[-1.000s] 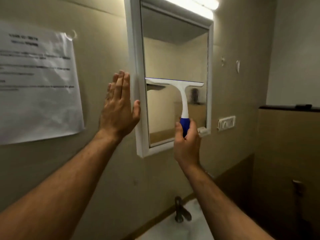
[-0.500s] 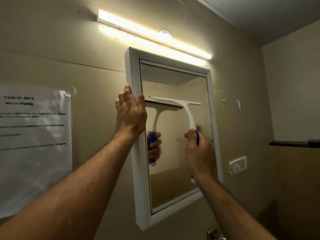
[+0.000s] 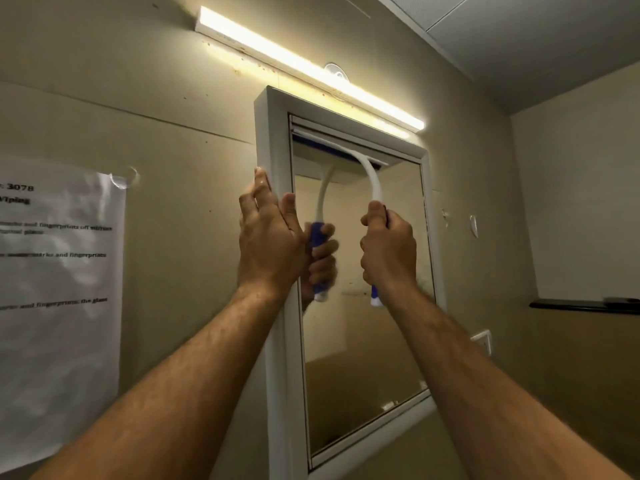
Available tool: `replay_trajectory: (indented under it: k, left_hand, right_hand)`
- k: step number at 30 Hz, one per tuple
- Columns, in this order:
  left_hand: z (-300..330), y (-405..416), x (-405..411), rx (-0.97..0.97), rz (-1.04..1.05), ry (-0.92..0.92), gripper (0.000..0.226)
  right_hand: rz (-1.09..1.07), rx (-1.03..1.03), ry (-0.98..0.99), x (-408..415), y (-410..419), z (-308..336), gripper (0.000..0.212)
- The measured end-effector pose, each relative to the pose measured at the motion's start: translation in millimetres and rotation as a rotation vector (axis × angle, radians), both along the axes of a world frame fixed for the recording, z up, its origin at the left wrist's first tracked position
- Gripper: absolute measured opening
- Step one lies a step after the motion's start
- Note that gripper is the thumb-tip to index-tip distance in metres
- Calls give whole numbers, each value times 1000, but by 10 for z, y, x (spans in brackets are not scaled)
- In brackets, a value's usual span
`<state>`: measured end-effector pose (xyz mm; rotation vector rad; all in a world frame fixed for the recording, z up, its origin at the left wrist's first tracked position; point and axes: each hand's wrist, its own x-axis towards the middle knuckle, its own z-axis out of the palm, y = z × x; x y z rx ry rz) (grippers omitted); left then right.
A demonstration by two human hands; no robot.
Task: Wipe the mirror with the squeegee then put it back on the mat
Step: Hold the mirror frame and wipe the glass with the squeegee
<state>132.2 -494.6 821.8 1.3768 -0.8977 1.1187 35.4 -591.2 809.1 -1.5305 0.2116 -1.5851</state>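
Observation:
A white-framed mirror (image 3: 363, 341) hangs on the beige wall. The squeegee (image 3: 372, 178) is white with a blue handle, and its blade lies across the very top of the glass. My right hand (image 3: 388, 251) grips the blue handle, the handle's end showing below the fist. My left hand (image 3: 268, 237) holds the mirror's left frame edge, fingers round the outer side and thumb on the front. The glass reflects the squeegee and the gripping hand. No mat is in view.
A lit tube lamp (image 3: 311, 69) runs above the mirror. A printed paper sheet (image 3: 59, 289) is stuck to the wall at left. A switch plate (image 3: 483, 341) and a dark shelf edge (image 3: 585, 304) sit to the right.
The right hand has raised the squeegee from mid-mirror to the top of the glass. The left hand moved from flat on the wall to gripping the frame edge. The view tilted upward.

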Motion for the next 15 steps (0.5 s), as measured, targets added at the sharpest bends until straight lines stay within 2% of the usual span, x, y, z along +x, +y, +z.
replay_trajectory:
  k: [8, 15]
  left_hand:
    - [-37, 0, 42, -24, -26, 90, 52]
    - [-49, -1, 11, -33, -51, 123, 52]
  right_hand:
    - [180, 56, -57, -125, 50, -36, 30]
    - [188, 61, 0, -152, 48, -561, 30]
